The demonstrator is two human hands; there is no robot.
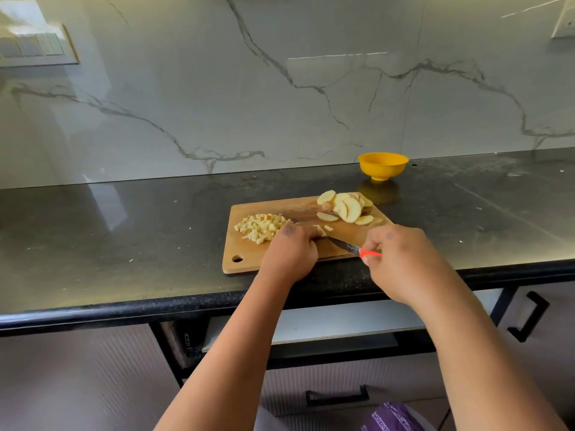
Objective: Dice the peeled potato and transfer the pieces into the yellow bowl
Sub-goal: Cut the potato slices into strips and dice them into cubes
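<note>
Potato strip (320,230) on cutting board (245,259), mostly hidden under left hand (287,255), fingers curled down onto it. Knife (343,245) gripped at red handle by right hand (401,259); blade tip out of sight behind left hand. Diced pile (259,228) at board's left, slices (345,208) at far right corner. Board near counter (124,237) front edge. Yellow bowl (382,165) beyond, apart from board, against wall; contents not visible.
</note>
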